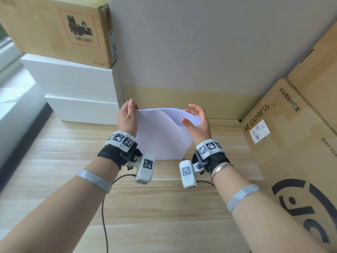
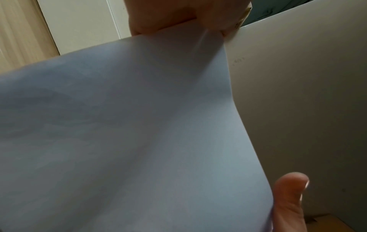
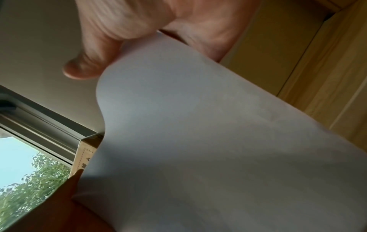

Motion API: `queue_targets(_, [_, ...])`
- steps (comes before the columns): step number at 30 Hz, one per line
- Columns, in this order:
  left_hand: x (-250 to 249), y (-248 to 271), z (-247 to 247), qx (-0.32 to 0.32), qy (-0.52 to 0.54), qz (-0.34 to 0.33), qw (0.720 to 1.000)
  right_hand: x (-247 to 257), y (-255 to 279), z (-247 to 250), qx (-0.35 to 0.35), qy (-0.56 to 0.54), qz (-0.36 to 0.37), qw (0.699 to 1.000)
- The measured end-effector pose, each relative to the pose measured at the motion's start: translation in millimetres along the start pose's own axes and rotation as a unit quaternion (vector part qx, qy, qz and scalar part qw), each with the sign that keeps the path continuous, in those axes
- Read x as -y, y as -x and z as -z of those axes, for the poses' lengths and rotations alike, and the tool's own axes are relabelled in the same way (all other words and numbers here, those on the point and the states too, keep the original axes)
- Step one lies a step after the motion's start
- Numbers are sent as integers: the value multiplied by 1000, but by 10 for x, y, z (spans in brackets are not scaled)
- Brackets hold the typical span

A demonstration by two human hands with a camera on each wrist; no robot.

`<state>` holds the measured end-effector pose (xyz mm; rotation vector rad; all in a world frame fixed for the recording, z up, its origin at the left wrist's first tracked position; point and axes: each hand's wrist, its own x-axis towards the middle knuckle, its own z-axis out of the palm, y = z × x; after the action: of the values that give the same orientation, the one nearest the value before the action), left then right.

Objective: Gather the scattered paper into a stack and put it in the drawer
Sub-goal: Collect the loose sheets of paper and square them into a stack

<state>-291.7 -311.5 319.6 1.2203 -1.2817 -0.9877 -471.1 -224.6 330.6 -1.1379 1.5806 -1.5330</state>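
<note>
A stack of white paper (image 1: 162, 136) stands upright over the wooden desk (image 1: 164, 207), its lower edge near the desktop. My left hand (image 1: 131, 110) pinches the stack's top left corner between thumb and fingers. My right hand (image 1: 190, 115) holds the top right edge, thumb in front and fingers curled behind, and the sheets bend over inside it. In the left wrist view the paper (image 2: 139, 125) fills most of the picture, pinched at the top by my fingers (image 2: 158, 17). The right wrist view shows the curved paper (image 3: 198, 141) under my thumb (image 3: 85, 67). No drawer is in view.
Two white boxes (image 1: 73, 83) are stacked at the back left with a cardboard box marked UN 3481 (image 1: 54, 30) on top. A large SF EXPRESS carton (image 1: 282, 134) stands along the right. A pale wall panel (image 1: 200, 42) closes the back. A window lies to the left.
</note>
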Motion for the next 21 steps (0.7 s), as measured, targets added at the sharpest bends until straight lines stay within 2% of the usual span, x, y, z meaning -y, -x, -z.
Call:
queue_targets(10, [-36, -72, -73, -32, -7, 22, 999, 36, -9, 54, -9, -35, 2, 999])
queue_targets(14, [-54, -93, -89, -36, -14, 21, 999, 8, -20, 132, 25, -81, -29, 996])
queue_targets(16, [-60, -98, -96, -38, -13, 22, 999, 14, -2, 157, 31, -55, -41, 997])
queue_targets(19, [-51, -90, -98, -34, 14, 31, 999, -100, -40, 197, 7, 66, -39, 997])
queue_targets(21, [-31, -72, -80, -16, 49, 35, 998, -154, -63, 181, 1, 99, -51, 994])
